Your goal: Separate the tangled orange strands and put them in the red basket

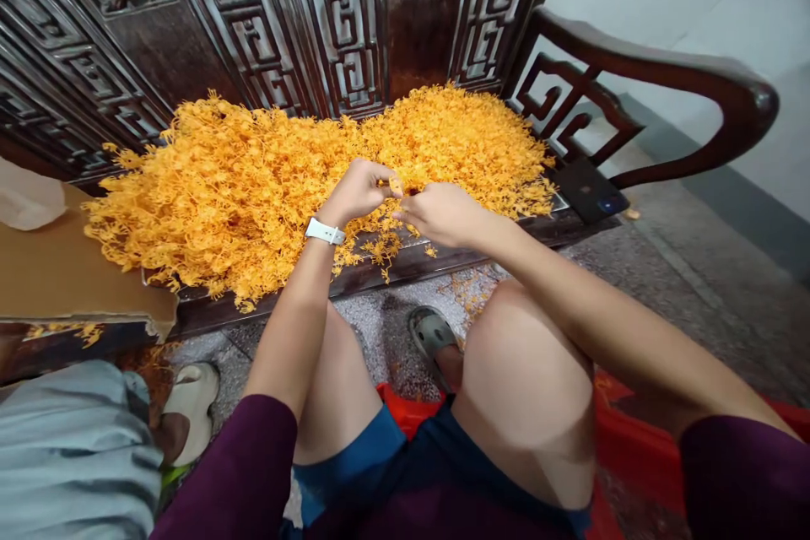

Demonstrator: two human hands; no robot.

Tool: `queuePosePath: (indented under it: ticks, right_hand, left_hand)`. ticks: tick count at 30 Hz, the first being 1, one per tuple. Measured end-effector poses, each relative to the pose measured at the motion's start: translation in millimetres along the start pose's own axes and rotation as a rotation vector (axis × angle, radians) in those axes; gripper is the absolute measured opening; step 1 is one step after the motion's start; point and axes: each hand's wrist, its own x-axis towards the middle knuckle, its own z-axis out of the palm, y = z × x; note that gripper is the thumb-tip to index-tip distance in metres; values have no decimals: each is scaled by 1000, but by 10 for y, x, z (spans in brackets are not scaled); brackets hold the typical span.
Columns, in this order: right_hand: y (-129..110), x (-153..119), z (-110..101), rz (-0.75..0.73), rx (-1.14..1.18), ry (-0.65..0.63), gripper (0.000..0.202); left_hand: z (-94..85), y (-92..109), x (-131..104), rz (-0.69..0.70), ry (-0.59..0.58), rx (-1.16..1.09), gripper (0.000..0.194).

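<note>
1. Fingertips of the left hand [362,190] pinch an orange piece [396,186], toward twelve o'clock from my view's centre.
2. Right hand [446,213], at its four o'clock: fingers bunched, grip I can't tell.
3. Orange heap [253,177]: nine to two o'clock.

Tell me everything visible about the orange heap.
The orange heap is a loose pile of small, spindly, curled pieces, plastic-looking, in two merging mounds. It lies on the dark bench against the carved back, with strays along the front edge. The left hand and right hand are at its front; contact is unclear.
</note>
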Motion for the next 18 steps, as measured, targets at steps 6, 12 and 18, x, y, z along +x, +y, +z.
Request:
queuePosePath:
  ticks: [6,12,18]
  right_hand:
    - [-658,-442,-136,-638,646,-647,36]
    - [-835,-406,-11,-681,1458,-747,37]
    - [-848,-246,156,-213,1701,-214,59]
  left_hand:
    - [-185,-266,0,-68,342,351,21]
    - [-368,-476,-24,-208,289,350,29]
    - [-465,-114,-169,-185,188,429,37]
